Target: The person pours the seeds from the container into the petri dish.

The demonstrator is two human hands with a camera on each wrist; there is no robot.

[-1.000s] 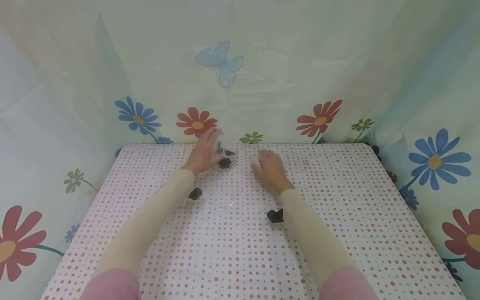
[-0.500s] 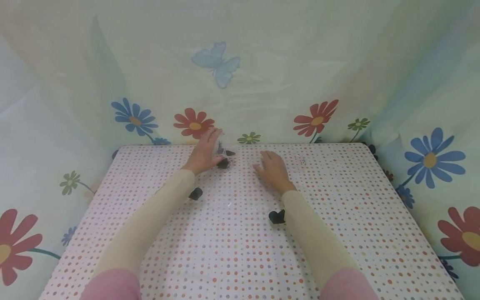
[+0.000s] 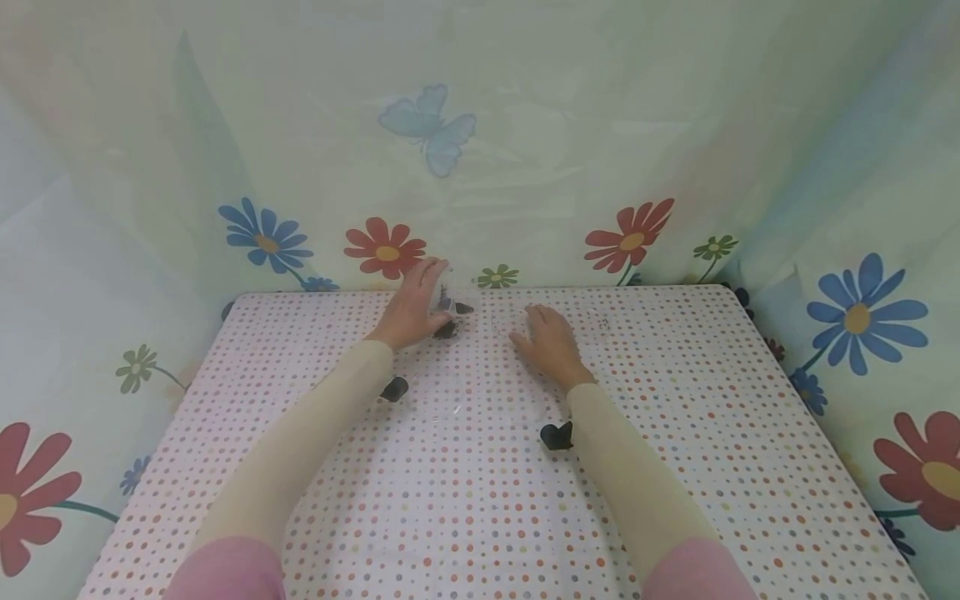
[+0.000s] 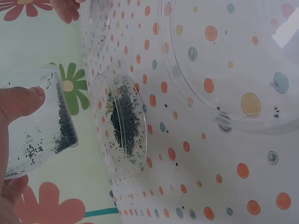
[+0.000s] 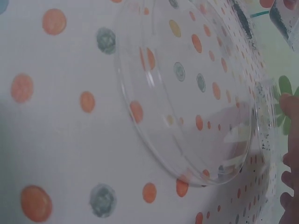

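Note:
My left hand (image 3: 410, 310) holds a clear, box-like container (image 4: 65, 123) with fine black granules gathered along one side and specks clinging to its wall. In the left wrist view the container is tilted beside a round clear dish (image 4: 124, 114), where a dark heap of the same granules lies. My right hand (image 3: 549, 343) stays farther right near the back of the table, its fingers loosely bent and nothing visible in them. Close by its fingertips is another clear dish (image 5: 265, 128) dotted with a few granules.
A larger clear round dish (image 5: 128, 105) lies on the dotted tabletop (image 3: 480, 500) in front of the hands. Stray granules (image 4: 276, 111) show at its rim. A flower-printed curtain (image 3: 540, 167) hangs behind the table edge. Dark devices (image 3: 557, 435) sit by both wrists.
My right hand has shifted slightly rightward, and the head view has turned a little. The left hand keeps holding the container in nearly the same place.

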